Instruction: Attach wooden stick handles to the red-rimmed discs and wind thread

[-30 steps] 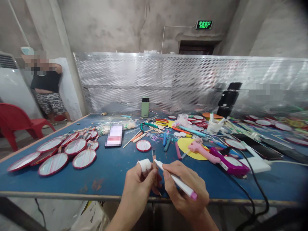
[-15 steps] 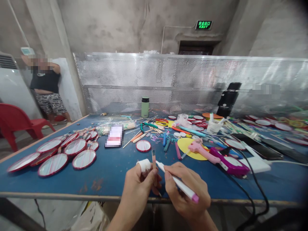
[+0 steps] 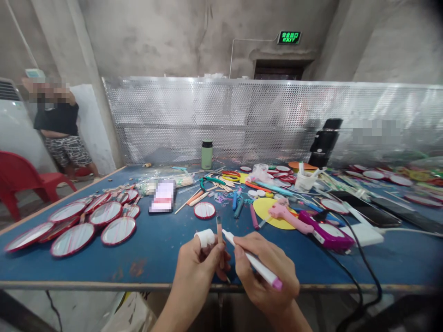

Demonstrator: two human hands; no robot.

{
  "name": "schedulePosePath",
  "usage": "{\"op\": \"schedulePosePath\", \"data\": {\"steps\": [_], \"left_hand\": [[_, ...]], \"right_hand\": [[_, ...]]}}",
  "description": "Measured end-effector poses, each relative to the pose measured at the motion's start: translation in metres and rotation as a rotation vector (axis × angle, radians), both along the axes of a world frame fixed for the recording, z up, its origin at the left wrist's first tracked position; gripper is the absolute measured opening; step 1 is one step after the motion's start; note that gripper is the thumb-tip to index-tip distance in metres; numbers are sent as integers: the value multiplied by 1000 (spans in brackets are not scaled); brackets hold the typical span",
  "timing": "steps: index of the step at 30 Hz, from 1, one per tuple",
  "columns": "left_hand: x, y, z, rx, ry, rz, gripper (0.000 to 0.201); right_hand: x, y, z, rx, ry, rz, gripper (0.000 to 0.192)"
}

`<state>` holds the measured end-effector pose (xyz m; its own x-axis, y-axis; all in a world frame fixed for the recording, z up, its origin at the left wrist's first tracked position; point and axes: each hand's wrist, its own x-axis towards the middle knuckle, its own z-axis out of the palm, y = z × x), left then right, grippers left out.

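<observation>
My left hand (image 3: 201, 263) is closed on a thin wooden stick (image 3: 219, 230), held upright, its upper end darker grey. White tape (image 3: 205, 238) wraps one finger of this hand. In my right hand (image 3: 268, 272) is a white marker pen (image 3: 258, 263) with a pink end; its tip is close beside the stick, and whether they touch I cannot tell. Just beyond my hands a small round red-rimmed disc (image 3: 204, 210) lies on the blue table (image 3: 155, 258). Further left are several larger round red-rimmed discs (image 3: 72, 240), partly piled up.
A phone (image 3: 162, 196), green pliers (image 3: 209, 182) and a green bottle (image 3: 206, 155) stand or lie ahead. To the right are a yellow disc (image 3: 265, 211), a purple device (image 3: 328, 234) with black cables, and a white cup (image 3: 305, 180). A person (image 3: 58, 120) stands at the far left.
The whole view has shifted slightly, with things appearing a little further left. My hands keep the same hold on the stick and the marker pen.
</observation>
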<state>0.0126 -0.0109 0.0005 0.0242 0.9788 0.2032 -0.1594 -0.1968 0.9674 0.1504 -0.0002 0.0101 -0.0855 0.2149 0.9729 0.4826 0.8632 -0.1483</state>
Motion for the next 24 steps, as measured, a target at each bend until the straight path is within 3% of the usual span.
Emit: {"op": "schedulePosePath", "data": {"steps": [5,10,14,17,20,24], "left_hand": [[-2,-1,1,-15,10,-1,27],[-2,-3,1,-46,13,48,28],[2,-6,1,-60,-20,109,27],[5,-7,0,-55,-29,143,26],[6,-7,-1,-51,-21,151,28],[4,-6,-1,-51,2,137,29]], "right_hand": [[2,0,-3,19,2,-45,21],[32,0,-5,-110,-247,-31,28],[83,15,12,-102,-389,-324,28],[111,35,29,-186,-586,-553,32],[115,54,41,-313,-840,-684,38],[98,76,46,-380,-1050,-751,21]]}}
